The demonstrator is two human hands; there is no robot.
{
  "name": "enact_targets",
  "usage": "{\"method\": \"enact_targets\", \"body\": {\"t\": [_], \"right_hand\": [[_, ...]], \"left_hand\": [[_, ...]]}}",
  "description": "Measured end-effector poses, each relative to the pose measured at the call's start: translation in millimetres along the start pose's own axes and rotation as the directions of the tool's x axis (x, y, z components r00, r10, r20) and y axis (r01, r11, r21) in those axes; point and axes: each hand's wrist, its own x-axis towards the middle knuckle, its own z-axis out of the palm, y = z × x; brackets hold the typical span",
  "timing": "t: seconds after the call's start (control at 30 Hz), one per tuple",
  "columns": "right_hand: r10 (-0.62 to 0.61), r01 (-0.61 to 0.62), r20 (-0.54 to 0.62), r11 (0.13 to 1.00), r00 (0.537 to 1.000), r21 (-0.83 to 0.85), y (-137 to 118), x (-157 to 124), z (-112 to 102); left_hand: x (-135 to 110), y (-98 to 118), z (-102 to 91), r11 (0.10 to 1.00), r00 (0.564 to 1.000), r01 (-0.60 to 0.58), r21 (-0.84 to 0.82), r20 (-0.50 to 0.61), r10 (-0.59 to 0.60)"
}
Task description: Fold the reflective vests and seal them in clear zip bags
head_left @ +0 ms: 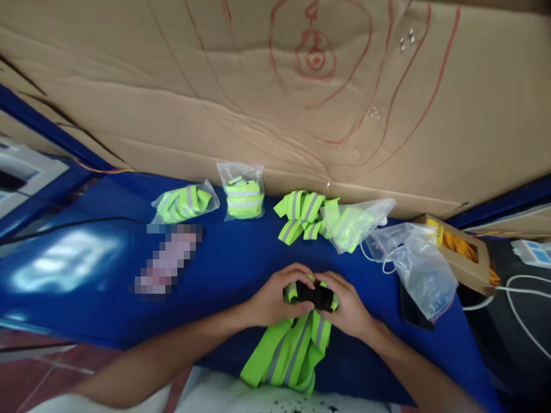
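Note:
Near the front edge of the blue table, both my hands close around one reflective strap (pixel 286 355), neon yellow-green with a grey stripe. My left hand (pixel 282 295) grips its gathered upper end from the left, thumb and fingers curled. From the right, my right hand (pixel 346 301) wraps the same bundle. Between the hands shows a black part (pixel 316 295), perhaps a buckle; its details are too dark to make out. Loose loops of the strap hang below my hands toward my lap, over the table edge.
Along the cardboard wall (pixel 215 86) lie a bagged strap (pixel 185 203), another bagged strap (pixel 244 198), a loose strap (pixel 301 212) and a half-bagged strap (pixel 350 223). Clear plastic bags (pixel 424 269) partly cover a dark flat device (pixel 413 310). An open carton (pixel 467 252) stands right; a blurred pinkish object (pixel 170 261) lies left.

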Motion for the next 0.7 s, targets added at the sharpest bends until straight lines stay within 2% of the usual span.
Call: {"method": "enact_targets", "body": {"t": [0.1,0.2,0.3,0.37,0.43,0.53,0.6,0.67,0.7], "right_hand": [[-0.067,0.063,-0.019,0.985,0.998,-0.16,-7.4,0.6,-3.6],[-0.122,0.131,0.046,0.914,0.991,-0.385,-16.5,1.7,-8.2],[-0.128,0.158,0.096,0.871,0.987,-0.465,-32.3,7.3,-21.8],[-0.159,0.183,0.091,0.88,0.983,-0.438,-51.7,14.5,-40.9],[-0.211,0.211,0.04,0.909,0.977,-0.36,-78.5,22.6,-66.7],[-0.236,0.216,-0.037,0.935,0.971,-0.282,-119.9,32.2,-103.6],[-0.238,0.214,-0.07,0.944,0.969,-0.25,-136.6,36.3,-118.0],[-0.221,0.204,-0.078,0.962,0.972,-0.184,-140.0,39.3,-125.4],[-0.197,0.185,-0.095,0.975,0.976,-0.123,-137.3,40.3,-128.9]], "left_hand": [[0.6,4.1,-5.4,0.996,0.999,-0.041,0.084,-0.021,0.043],[1.5,8.2,-9.1,0.981,0.998,-0.068,0.182,-0.005,0.07],[5.8,24.7,-13.6,0.966,0.991,-0.129,0.222,-0.005,0.134],[11.8,49.8,-20.5,0.953,0.978,-0.2,0.228,-0.01,0.208],[20.3,84.0,-31.6,0.937,0.963,-0.26,0.231,-0.005,0.269],[35.8,132.5,-54.7,0.896,0.947,-0.289,0.337,-0.034,0.318],[46.1,151.0,-73.0,0.855,0.912,-0.279,0.437,-0.158,0.379],[55.0,158.6,-92.4,0.841,0.835,-0.261,0.474,-0.327,0.443],[58.7,160.6,-101.8,0.846,0.782,-0.262,0.463,-0.412,0.468]]}}
